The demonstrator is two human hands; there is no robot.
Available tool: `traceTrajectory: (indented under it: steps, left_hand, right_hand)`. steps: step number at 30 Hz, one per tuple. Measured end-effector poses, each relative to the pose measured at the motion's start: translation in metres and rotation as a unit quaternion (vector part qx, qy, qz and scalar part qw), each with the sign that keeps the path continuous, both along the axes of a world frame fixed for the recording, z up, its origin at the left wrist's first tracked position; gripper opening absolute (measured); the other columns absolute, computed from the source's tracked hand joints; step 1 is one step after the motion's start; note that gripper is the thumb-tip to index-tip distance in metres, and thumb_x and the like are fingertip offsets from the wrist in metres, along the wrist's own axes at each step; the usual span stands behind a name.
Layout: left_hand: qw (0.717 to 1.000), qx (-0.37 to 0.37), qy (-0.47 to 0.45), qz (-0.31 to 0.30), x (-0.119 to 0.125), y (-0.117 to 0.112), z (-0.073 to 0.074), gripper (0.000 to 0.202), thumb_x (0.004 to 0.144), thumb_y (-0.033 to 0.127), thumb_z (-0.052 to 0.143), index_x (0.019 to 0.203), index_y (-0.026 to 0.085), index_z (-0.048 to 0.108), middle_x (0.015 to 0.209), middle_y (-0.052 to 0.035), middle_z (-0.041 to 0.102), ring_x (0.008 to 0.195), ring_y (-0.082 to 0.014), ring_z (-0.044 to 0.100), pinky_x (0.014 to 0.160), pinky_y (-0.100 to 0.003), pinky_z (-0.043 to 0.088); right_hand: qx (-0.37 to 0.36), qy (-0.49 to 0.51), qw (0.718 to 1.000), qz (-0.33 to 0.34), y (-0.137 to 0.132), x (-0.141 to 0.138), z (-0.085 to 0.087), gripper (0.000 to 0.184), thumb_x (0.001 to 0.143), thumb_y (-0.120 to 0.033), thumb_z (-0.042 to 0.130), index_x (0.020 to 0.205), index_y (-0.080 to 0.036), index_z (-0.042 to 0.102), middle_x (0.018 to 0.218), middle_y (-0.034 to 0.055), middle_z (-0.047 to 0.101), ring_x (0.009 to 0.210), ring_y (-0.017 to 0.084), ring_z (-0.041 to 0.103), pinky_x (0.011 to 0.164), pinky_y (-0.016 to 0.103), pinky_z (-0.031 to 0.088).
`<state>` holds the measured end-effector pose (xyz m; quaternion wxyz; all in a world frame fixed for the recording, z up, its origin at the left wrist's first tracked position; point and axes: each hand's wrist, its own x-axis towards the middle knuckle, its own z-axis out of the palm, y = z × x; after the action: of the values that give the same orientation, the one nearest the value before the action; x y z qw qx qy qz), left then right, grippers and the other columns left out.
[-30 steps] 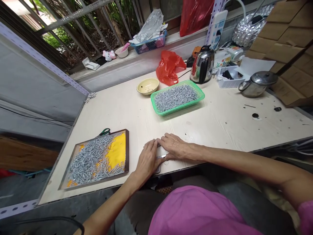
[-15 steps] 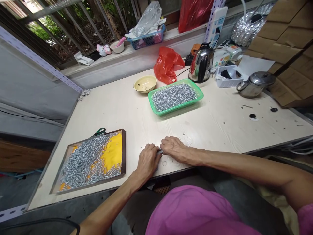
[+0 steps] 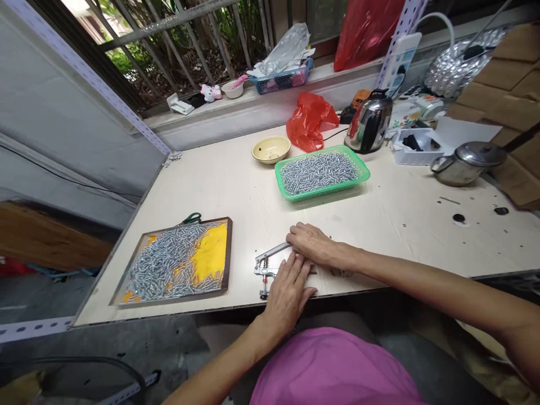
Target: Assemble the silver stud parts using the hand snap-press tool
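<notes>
A metal lever tool (image 3: pixel 276 248) with a spring and a small red part lies on the table near the front edge. My right hand (image 3: pixel 312 244) is closed over the far end of its upper handle. My left hand (image 3: pixel 289 287) rests across the tool's lower body, fingers stretched out and thumb apart, its fingertips by the right hand. Part of the tool is hidden under both hands. To the left is a shallow tray (image 3: pixel 228 253) with small silver threaded pieces (image 3: pixel 164 264) over a yellow lining. Beyond my hands, a green basket (image 3: pixel 291 197) is full of similar pieces.
Green-handled scissors (image 3: pixel 193 217) lie behind the tray. A yellow bowl (image 3: pixel 270 151), red plastic bag (image 3: pixel 310 124) and steel kettle (image 3: pixel 370 121) stand at the back. A metal pot (image 3: pixel 466 163) and cardboard (image 3: pixel 523 84) are at the right.
My hands were together near the table edge; the left now lies over the lever tool and the right on its handle. The tool has come into view. The camera view has shifted left.
</notes>
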<state>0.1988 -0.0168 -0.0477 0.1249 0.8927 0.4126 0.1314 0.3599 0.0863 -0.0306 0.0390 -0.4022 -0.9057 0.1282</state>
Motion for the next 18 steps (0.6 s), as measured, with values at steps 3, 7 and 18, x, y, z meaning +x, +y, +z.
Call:
traceTrajectory:
  steps: [3,7,18]
  left_hand:
    - [0.999,-0.042,-0.028,-0.003,0.005,-0.001,0.002,0.051,0.09,0.034,0.049,0.137,0.018,0.038,0.141,-0.0147,0.046,0.136,-0.0273,0.032,0.108,-0.052,0.035]
    - [0.997,-0.048,-0.054,0.009,0.003,-0.001,0.001,0.046,0.09,0.036,0.049,0.132,0.018,0.044,0.138,-0.0145,0.049,0.137,-0.0276,0.032,0.109,-0.054,0.032]
    - [0.99,-0.129,-0.049,0.037,0.002,-0.008,-0.008,0.048,0.086,0.036,0.056,0.129,0.018,0.048,0.125,-0.0141,0.059,0.119,-0.0332,0.052,0.099,-0.052,0.043]
  right_hand:
    - [0.026,-0.021,0.999,0.018,0.011,-0.004,-0.001,0.012,0.091,-0.015,0.047,0.09,-0.015,0.058,0.095,0.008,0.058,0.09,0.02,0.047,0.074,0.031,0.033]
    - [0.042,-0.052,0.998,0.005,0.027,-0.005,0.009,0.013,0.092,-0.017,0.047,0.092,-0.015,0.059,0.093,0.0081,0.059,0.089,0.02,0.047,0.077,0.032,0.031]
    - [0.103,-0.011,0.948,0.299,-0.017,-0.091,0.009,0.011,0.083,-0.02,0.059,0.073,-0.02,0.065,0.095,0.007,0.056,0.094,0.023,0.044,0.069,0.034,0.033]
